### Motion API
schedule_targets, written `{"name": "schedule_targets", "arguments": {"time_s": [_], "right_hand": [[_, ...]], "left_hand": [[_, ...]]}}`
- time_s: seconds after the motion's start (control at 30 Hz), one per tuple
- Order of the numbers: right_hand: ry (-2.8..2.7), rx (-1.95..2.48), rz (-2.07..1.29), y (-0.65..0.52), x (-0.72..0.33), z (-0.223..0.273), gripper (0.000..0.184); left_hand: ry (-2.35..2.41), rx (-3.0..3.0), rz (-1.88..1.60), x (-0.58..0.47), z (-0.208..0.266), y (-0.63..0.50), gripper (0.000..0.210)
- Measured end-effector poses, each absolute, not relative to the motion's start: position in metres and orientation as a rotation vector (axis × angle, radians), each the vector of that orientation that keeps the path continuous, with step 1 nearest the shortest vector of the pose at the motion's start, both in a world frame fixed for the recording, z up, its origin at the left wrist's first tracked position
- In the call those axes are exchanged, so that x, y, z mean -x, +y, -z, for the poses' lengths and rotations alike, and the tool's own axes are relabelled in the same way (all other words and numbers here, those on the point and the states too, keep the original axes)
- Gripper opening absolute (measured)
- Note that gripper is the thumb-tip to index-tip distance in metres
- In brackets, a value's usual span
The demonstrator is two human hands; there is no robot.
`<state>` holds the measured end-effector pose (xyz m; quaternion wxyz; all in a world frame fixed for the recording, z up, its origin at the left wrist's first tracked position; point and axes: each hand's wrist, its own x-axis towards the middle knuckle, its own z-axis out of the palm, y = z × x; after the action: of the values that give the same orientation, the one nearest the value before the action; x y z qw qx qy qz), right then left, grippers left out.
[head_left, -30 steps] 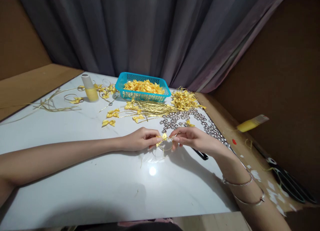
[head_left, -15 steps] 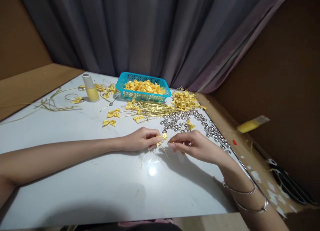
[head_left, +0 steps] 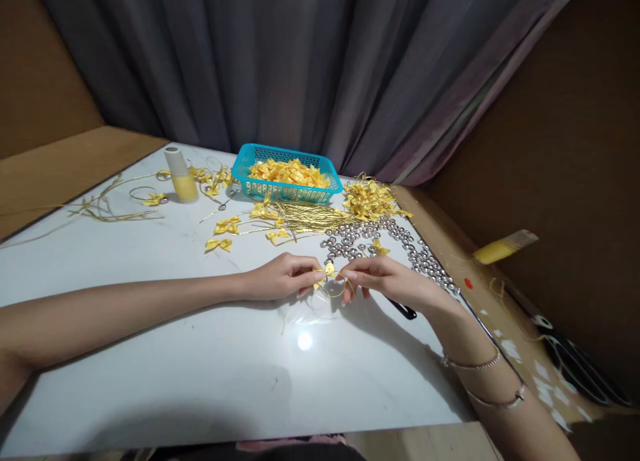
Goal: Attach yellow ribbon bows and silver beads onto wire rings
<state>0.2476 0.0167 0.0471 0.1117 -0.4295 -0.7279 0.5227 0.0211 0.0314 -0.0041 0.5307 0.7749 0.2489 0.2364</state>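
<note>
My left hand (head_left: 290, 276) is closed, pinching a small yellow ribbon bow (head_left: 329, 269) between thumb and fingers. From the bow a thin gold cord (head_left: 336, 296) curves in a loop toward my right hand (head_left: 377, 278), whose thumb and forefinger are pressed together on it. Both hands are just above the white tabletop, a short gap apart. A black handle (head_left: 403, 309) sticks out beneath my right hand; the rest of that object is hidden. Silver bell-like beads (head_left: 345, 242) lie scattered just beyond my right hand, with another yellow bow (head_left: 380, 248) among them.
Yellow bows fill a blue basket (head_left: 287, 196) at the back. A bundle of gold cords (head_left: 310, 218) and a bow pile (head_left: 370, 201) lie nearby. A glue-like bottle (head_left: 182, 176) stands left. Scissors (head_left: 575, 364) and a yellow thread spool (head_left: 506, 248) are at right, beyond the table edge.
My right hand has shifted slightly up and the gold cord now forms a rounder loop between the hands. The black handle has come into view below it. My left hand stays put.
</note>
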Motion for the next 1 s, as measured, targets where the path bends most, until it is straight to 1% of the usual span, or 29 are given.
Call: {"name": "schedule_targets", "arguments": {"time_s": [0.13,0.23,0.37,0.47,0.57,0.63,0.87,1.0], "right_hand": [[-1.937,1.163,-1.842,0.023,-0.253,-0.044,0.030],[-1.841,1.164,-1.933,0.025,-0.254,-0.043,0.029],[-1.827,1.219,-1.856,0.021,-0.247,-0.044,0.022],[-1.870,1.294,-1.713,0.016,-0.237,-0.043,0.018],[-1.915,1.402,-1.538,0.013,-0.231,-0.041,0.017],[-1.929,1.438,-1.483,0.012,-0.230,-0.040,0.018],[-1.832,1.347,-1.521,0.014,-0.237,-0.048,0.019],[-1.820,1.339,-1.508,0.016,-0.238,-0.043,0.019]], "left_hand": [[0.582,-1.855,-0.568,-0.021,0.004,0.032,0.029],[0.575,-1.862,-0.567,-0.021,0.004,0.032,0.029],[0.561,-1.895,-0.581,-0.021,0.004,0.033,0.028],[0.554,-1.910,-0.585,-0.021,0.006,0.033,0.027],[0.556,-1.909,-0.577,-0.020,0.007,0.033,0.028],[0.556,-1.903,-0.570,-0.020,0.007,0.033,0.028],[0.561,-1.932,-0.564,-0.020,0.007,0.034,0.028],[0.559,-1.903,-0.565,-0.020,0.007,0.033,0.027]]}}
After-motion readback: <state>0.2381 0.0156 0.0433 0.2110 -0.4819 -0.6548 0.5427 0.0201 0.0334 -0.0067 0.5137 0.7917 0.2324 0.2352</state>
